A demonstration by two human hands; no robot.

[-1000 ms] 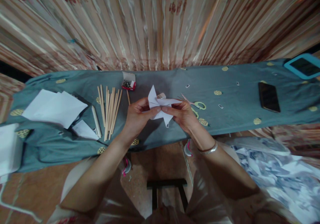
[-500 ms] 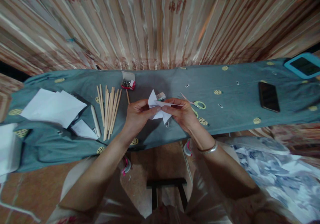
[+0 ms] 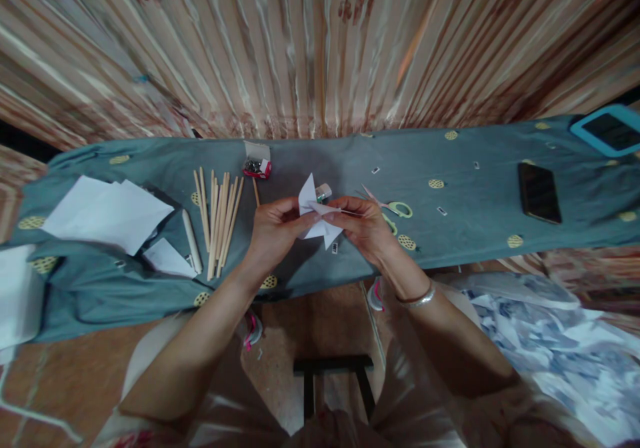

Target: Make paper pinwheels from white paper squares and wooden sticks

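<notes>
A white paper pinwheel (image 3: 309, 195) with pointed, folded-in blades is held above the cloth between both hands. My left hand (image 3: 279, 231) pinches its left side, thumb close to the centre. On the right side my right hand (image 3: 367, 227) grips it with thumb and fingers, and a thin straight edge or pin, too small to tell, shows by the fingers. Behind the pinwheel lies an eraser-like small block (image 3: 324, 191), partly hidden. Scissors with green handles (image 3: 399, 209) rest just past my right hand. One wooden stick (image 3: 256, 191) lies beyond my left hand.
Several wooden sticks (image 3: 220, 225) lie left of my hands, beside a white glue-stick-like tube (image 3: 192, 241) and white paper sheets (image 3: 105, 215). An open red box of pins (image 3: 257, 167) stands behind. To the right are a phone (image 3: 539, 193) and a blue-framed tablet (image 3: 610, 131).
The paper pinwheel has tilted slightly, and the blade near my right fingers is folded further across the centre. Both hands keep nearly the same place and grip.
</notes>
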